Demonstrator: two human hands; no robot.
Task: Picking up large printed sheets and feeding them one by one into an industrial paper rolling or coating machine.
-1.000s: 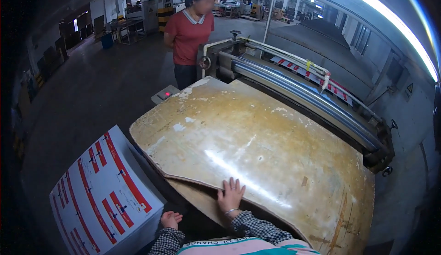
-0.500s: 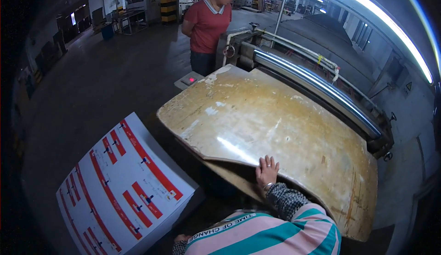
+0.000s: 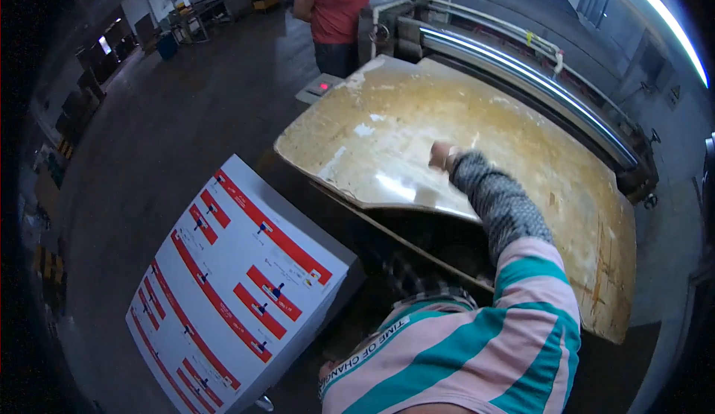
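My right hand [image 3: 442, 155] reaches out over the middle of a worn, yellowish-brown board [image 3: 536, 190] with a pale, shiny surface. The fingers look curled in and are somewhat blurred; what they hold, if anything, does not show. I cannot tell whether the hand touches the board. Low beside my striped top, only a small part of my left hand [image 3: 325, 370] shows, with its fingers hidden. It is nearest to a tall stack of white sheets printed with red bands [image 3: 216, 280], which stands to the left of the board.
A shiny metal roller [image 3: 532, 90] on a machine runs along the board's far edge, with pale pipes [image 3: 491, 19] behind it. A small control box with a lit red light [image 3: 323, 87] sits at the board's far left corner. Another person in a red shirt [image 3: 335, 4] stands beyond it.
My right hand has left the board's near edge and moved farther out over its middle, its fingers going from spread to curled. My view has tilted down, cutting off the other person's head.
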